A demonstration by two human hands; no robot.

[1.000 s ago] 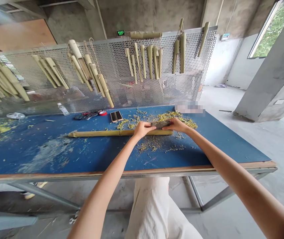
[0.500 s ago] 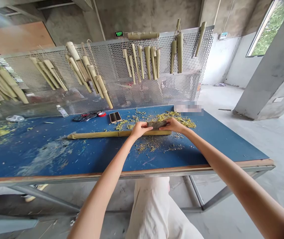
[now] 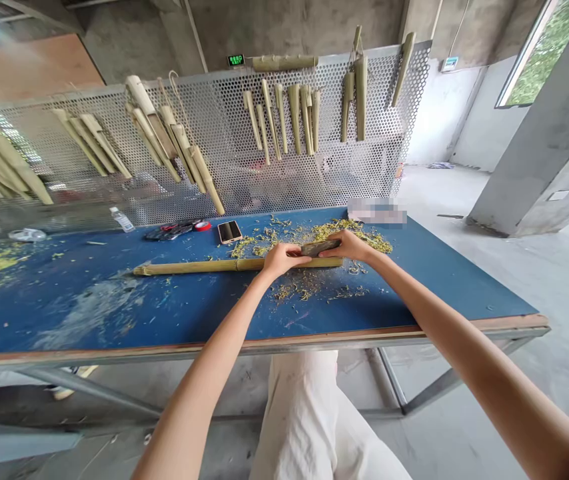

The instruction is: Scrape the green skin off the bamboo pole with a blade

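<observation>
A long bamboo pole [image 3: 199,267] lies left to right across the blue table [image 3: 89,313]. Over its right end I hold a dark flat blade [image 3: 318,248] crosswise between both hands. My left hand [image 3: 279,259] is closed on the blade's left end. The blade's right end sits inside my right hand [image 3: 349,247], also closed. Green-yellow bamboo shavings [image 3: 314,291] lie scattered under and behind the pole near my hands.
A phone [image 3: 229,231], a red tape roll [image 3: 203,226], dark tools [image 3: 172,231] and a small bottle [image 3: 122,219] lie at the table's back. Cut bamboo pieces hang on the perforated metal screen [image 3: 224,147]. A concrete pillar [image 3: 539,147] stands at right.
My hands and the blade stay at the same spot on the pole's right end. The view has shifted slightly, and little else differs.
</observation>
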